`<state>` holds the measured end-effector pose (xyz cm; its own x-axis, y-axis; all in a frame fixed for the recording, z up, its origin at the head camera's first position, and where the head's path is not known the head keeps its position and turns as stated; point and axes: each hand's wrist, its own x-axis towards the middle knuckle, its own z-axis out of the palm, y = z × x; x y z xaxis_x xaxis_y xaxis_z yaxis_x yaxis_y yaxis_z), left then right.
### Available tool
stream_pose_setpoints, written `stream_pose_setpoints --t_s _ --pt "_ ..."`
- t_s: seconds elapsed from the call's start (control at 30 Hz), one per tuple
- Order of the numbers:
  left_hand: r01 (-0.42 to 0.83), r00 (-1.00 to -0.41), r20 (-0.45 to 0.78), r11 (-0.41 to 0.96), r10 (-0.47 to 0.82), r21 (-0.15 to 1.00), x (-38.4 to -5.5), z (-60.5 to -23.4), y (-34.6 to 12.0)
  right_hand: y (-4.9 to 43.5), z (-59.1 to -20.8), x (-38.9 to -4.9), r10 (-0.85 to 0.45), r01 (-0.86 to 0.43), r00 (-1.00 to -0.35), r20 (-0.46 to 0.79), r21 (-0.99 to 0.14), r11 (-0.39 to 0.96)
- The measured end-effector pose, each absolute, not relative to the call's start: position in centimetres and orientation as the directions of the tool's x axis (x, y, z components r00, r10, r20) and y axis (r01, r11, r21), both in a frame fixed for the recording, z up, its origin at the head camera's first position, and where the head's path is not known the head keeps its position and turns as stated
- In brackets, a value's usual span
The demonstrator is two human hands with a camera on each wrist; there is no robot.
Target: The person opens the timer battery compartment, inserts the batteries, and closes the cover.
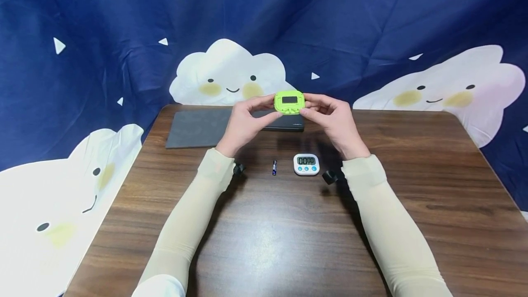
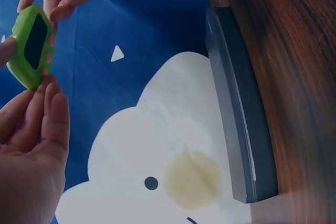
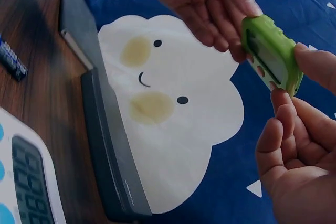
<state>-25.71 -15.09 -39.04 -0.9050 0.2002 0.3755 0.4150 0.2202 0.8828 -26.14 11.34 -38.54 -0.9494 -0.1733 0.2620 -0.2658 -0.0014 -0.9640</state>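
Both hands hold up a small green digital timer [image 1: 289, 110], above the table's far part. My left hand [image 1: 246, 120] pinches its left end between thumb and fingers, and my right hand [image 1: 335, 120] grips the right end the same way. A dark rectangle sits on the side turned to the head view. In the left wrist view the green timer [image 2: 32, 48] shows a dark screen and pinkish buttons on its other side. Below on the table lie a white timer [image 1: 306, 164] with blue buttons, its display reading zeros, and a small blue battery [image 1: 274, 167] left of it.
A flat grey panel [image 1: 194, 127] lies at the back left of the wooden table [image 1: 264, 223]. Beside it, partly behind the hands, is a dark box [image 1: 288, 125]. A blue curtain [image 1: 123, 13] with white clouds hangs behind the table's far edge.
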Motion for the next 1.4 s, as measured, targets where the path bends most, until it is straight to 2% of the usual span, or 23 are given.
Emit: stream_pose_setpoints --t_s 0.13,0.83,1.17,1.4 --pt "0.413 -0.906 0.374 0.217 0.2 0.885 -25.8 -38.9 -15.3 11.3 -38.6 -26.1 -0.183 -0.297 -0.941 0.285 -0.954 0.04" --pt "0.409 -0.901 0.363 0.188 0.237 0.893 -25.8 -38.8 -15.9 11.5 -38.4 -25.9 -0.254 -0.333 -0.914 0.315 -0.943 0.028" --pt "0.321 -0.907 0.282 0.079 0.311 0.944 -26.0 -38.4 -16.7 11.9 -38.3 -25.8 -0.257 -0.268 -0.923 0.287 -0.958 -0.105" --pt "0.31 -0.91 0.267 0.093 0.317 0.946 -25.9 -38.3 -16.8 11.8 -38.2 -25.7 -0.283 -0.244 -0.926 0.25 -0.968 -0.056"
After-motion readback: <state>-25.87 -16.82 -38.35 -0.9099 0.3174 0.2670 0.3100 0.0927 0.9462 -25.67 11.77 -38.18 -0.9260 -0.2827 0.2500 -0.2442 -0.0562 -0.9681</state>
